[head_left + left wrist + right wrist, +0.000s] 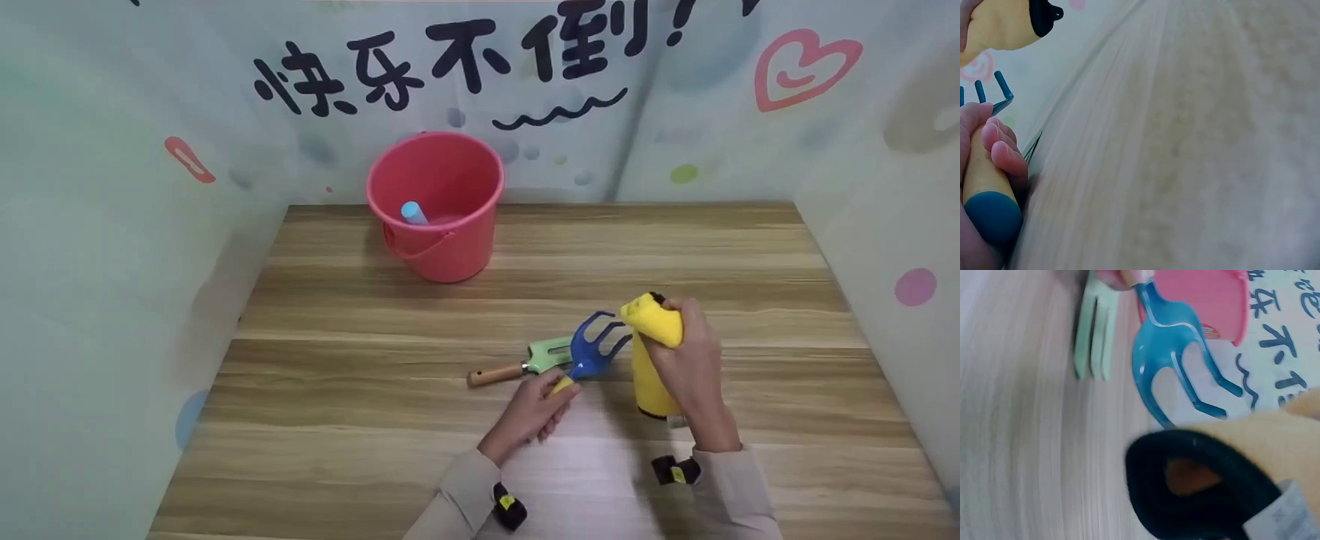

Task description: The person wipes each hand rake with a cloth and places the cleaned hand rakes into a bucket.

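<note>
My left hand (536, 405) grips a small garden fork by its yellow handle (988, 174); the blue tines (592, 352) point up and to the right. Behind the fork's head lies a green trowel (544, 356) with a wooden handle, flat on the table. To the right, my right hand (694, 364) holds a yellow glove (651, 382) by its middle. The glove hangs with its black-edged cuff (1196, 484) facing down, and a white label (1283, 517) shows at the cuff. Part of the glove bunches out above my fingers, close to the tines.
A pink-red bucket (472, 251) stands at the back of the wooden table (337, 420), with a light blue rod-like thing (412, 213) inside and its handle hanging down the front. Printed cloth walls (720, 135) close off the back and both sides.
</note>
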